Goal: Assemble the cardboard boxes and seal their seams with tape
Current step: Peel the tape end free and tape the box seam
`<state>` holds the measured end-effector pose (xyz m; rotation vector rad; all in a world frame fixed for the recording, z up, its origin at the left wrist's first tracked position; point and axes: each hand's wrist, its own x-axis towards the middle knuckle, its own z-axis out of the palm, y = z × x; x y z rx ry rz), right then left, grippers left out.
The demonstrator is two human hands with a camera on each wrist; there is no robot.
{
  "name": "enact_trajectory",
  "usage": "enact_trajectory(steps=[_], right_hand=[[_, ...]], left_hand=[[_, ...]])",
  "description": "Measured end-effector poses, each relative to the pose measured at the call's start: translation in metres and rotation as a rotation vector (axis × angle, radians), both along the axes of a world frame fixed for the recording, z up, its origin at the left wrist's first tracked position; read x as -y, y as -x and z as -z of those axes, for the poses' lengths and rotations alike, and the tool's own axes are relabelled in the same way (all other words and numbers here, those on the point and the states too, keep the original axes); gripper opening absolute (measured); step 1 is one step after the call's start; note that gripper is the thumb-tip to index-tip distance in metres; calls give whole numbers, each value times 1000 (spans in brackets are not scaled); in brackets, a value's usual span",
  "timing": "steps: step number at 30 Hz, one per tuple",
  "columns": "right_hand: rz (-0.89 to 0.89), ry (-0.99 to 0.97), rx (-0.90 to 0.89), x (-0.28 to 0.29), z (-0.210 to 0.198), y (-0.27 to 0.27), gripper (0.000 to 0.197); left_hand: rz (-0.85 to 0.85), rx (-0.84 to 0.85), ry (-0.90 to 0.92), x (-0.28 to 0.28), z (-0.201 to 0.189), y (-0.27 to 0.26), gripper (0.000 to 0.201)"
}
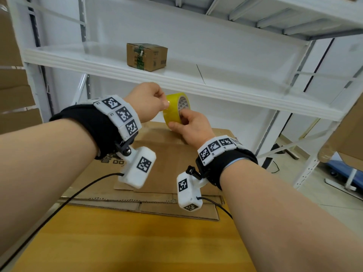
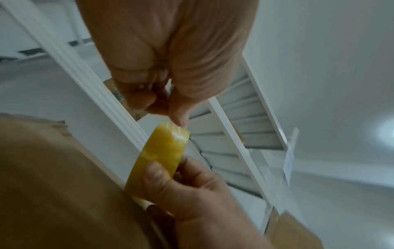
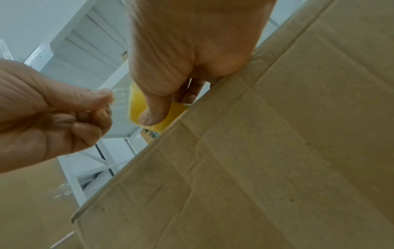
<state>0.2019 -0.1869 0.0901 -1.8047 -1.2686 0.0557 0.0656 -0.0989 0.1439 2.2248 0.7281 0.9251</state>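
Note:
A yellow tape roll (image 1: 174,107) is held upright in the air above the folded brown cardboard box (image 1: 170,154). My right hand (image 1: 188,124) grips the roll, thumb on its outer face and fingers through the core. My left hand (image 1: 153,101) pinches the loose clear tape end (image 3: 119,97) at the roll's upper left, thumb against curled fingers. In the left wrist view the roll (image 2: 160,156) shows edge-on under my left thumb tip. In the right wrist view my right thumb lies on the roll (image 3: 149,109) and the box's face (image 3: 255,151) fills the right side.
Flattened cardboard sheets (image 1: 137,203) lie under the box on a wooden table (image 1: 127,242). A white metal shelf (image 1: 216,83) runs just behind my hands, with a small taped carton (image 1: 146,56) on it. More cardboard stands at the left (image 1: 13,95) and right (image 1: 349,134).

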Motion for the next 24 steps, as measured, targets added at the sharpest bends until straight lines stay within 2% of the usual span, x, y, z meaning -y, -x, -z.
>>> enact_trajectory(steps=[2, 5, 9, 15, 17, 19, 21, 24], right_hand=[[-10, -5, 34, 1, 1, 0, 16], [-15, -12, 87, 2, -1, -1, 17], [-44, -85, -90, 4, -4, 1, 13], [23, -152, -87, 7, -7, -4, 31], [11, -116, -104, 9, -8, -2, 34], [-24, -57, -106, 10, -9, 0, 46], [-9, 0, 2, 9, -7, 1, 55], [37, -45, 36, 5, -3, 0, 41]], left_hand=[[3, 12, 123, -6, 0, 0, 6], [35, 42, 161, -9, -1, 1, 6], [58, 94, 156, -13, -4, 4, 8], [23, 203, 259, -22, -9, 5, 12], [-10, 222, 308, -23, -10, 6, 10], [-33, 221, 391, -25, -8, 10, 5], [-3, 231, 518, -26, -6, 14, 6], [74, 253, 617, -24, -3, 22, 8]])
